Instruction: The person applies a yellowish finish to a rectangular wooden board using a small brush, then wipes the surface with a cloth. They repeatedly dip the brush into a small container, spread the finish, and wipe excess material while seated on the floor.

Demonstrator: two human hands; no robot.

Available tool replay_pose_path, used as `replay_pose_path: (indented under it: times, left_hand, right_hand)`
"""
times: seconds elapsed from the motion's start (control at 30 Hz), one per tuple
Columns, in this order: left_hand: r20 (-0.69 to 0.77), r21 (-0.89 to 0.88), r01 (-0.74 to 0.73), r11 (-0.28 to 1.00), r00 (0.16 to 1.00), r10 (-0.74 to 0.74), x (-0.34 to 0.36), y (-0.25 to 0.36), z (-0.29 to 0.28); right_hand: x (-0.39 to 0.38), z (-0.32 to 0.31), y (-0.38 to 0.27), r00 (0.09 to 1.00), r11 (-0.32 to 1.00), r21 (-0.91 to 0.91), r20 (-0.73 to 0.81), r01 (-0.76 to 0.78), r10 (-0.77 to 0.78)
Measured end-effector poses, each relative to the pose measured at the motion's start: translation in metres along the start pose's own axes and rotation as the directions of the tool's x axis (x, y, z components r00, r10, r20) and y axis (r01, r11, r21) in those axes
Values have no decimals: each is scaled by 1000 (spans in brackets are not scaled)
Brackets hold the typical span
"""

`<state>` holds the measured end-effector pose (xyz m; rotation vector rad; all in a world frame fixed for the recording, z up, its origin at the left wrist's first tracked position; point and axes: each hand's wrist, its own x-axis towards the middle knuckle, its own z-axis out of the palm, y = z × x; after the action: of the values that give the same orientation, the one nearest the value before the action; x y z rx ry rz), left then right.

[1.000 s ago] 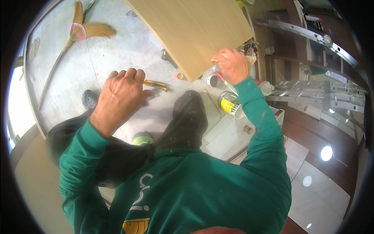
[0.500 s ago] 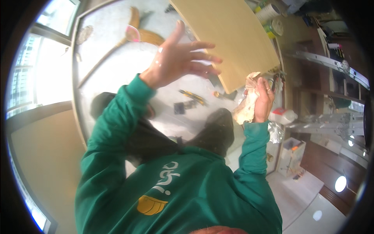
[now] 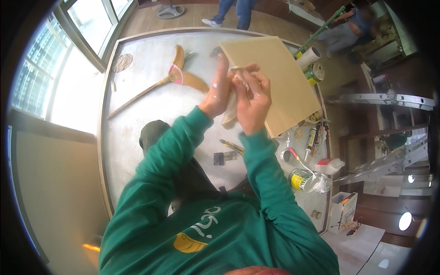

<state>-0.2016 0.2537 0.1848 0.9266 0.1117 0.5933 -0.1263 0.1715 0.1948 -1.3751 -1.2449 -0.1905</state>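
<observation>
My right hand (image 3: 254,103) is closed on a crumpled beige rag (image 3: 230,110), which may be cloth or paper. It presses the rag against my left hand (image 3: 217,97). The left thumb stands out straight, with small white spots on the skin beside it; the left fingers are mostly hidden behind the rag and the right hand. Both hands are raised over the near left edge of a pale wooden board (image 3: 279,82). Below them, a yellow-and-black utility knife (image 3: 233,146) and a small dark square piece (image 3: 219,159) lie on the grey surface.
A straw broom (image 3: 158,85) lies at left. Along the right are a can (image 3: 300,180) with a brush (image 3: 300,159) across it, a white bottle (image 3: 330,166), sealant tubes (image 3: 311,138) and paint tins (image 3: 314,73). A ladder (image 3: 385,98) stands beyond. Two people are at the back.
My right hand has brought the rag leftward from the right side onto my left hand. My left hand was spread apart before. My view has shifted, showing more of the far floor.
</observation>
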Motion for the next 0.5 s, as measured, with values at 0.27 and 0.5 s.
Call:
replay_pose_path:
  times: [0.27, 0.5]
  left_hand:
    - [-220, -19, -1, 1000, 976, -3, -1, 3, -18]
    - [-111, 96, 55, 994, 993, -44, -3, 4, -23]
  right_hand:
    - [33, 37, -14, 992, 985, -128, -70, -113, 105]
    - [47, 39, -3, 980, 981, -10, -44, -194, 193]
